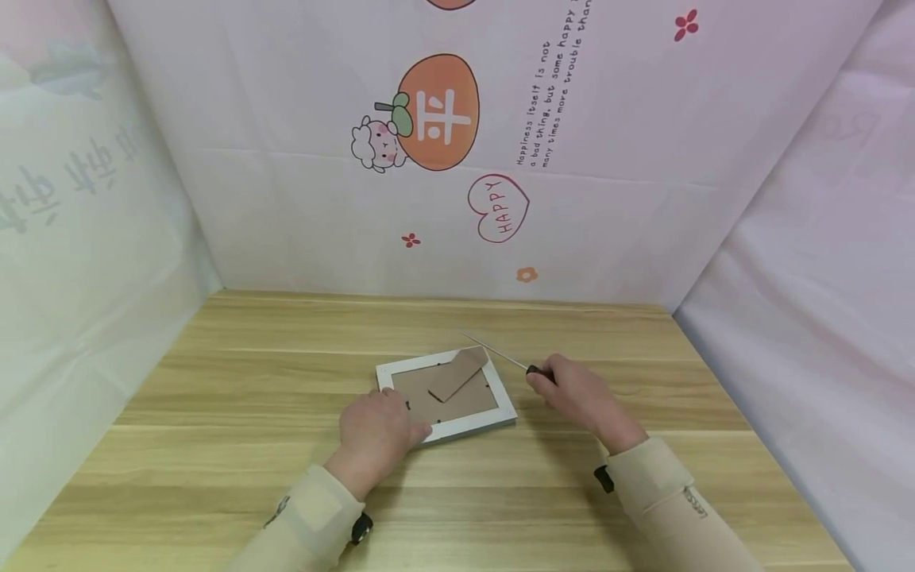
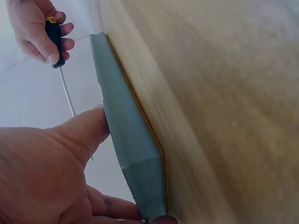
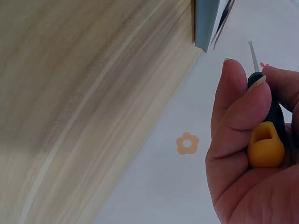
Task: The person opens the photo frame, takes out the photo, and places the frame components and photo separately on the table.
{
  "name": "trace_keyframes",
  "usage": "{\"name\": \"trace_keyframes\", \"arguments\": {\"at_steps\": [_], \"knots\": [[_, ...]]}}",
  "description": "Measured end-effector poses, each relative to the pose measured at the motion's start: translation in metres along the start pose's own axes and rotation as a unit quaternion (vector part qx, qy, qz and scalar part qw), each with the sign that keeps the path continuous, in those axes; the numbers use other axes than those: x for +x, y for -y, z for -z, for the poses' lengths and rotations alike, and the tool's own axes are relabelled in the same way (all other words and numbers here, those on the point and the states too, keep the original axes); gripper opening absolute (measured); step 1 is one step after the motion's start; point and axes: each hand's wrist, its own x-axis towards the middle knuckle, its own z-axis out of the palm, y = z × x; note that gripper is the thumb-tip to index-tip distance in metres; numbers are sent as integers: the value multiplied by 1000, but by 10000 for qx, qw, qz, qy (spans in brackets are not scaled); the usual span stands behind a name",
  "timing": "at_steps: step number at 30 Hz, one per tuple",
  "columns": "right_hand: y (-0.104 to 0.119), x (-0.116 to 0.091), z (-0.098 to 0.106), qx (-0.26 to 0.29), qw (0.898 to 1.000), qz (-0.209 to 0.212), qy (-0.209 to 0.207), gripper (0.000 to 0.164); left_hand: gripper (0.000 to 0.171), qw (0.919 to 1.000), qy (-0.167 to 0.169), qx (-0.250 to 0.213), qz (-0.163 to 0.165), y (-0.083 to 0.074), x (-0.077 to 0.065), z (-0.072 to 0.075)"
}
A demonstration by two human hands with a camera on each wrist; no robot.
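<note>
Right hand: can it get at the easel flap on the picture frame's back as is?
Likely yes: the right hand, holding a screwdriver, is right of the picture frame, and nothing seems to cover the easel flap. The left hand grips the frame's near-left corner, clear of it.

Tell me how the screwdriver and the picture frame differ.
The screwdriver is long and thin; the picture frame is broad and rectangular. The screwdriver's handle is black and yellow; the picture frame's back shows white around brown. The screwdriver is raised; the picture frame lies on the table. Both are held.
</note>
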Motion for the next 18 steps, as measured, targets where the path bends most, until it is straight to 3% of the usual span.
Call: {"name": "trace_keyframes", "arguments": {"at_steps": [6, 11, 18], "knots": [[-2, -2, 0, 134, 9999, -69, -51, 33, 69, 9995, 227, -229, -44, 5, 2, 5], [-4, -3, 0, 173, 9997, -151, -93, 34, 64, 9974, 214, -529, -429, 17, 7, 12], [-7, -5, 0, 327, 9994, -50, -78, 38, 103, 9870, 367, -657, -1418, 36, 23, 13]]}}
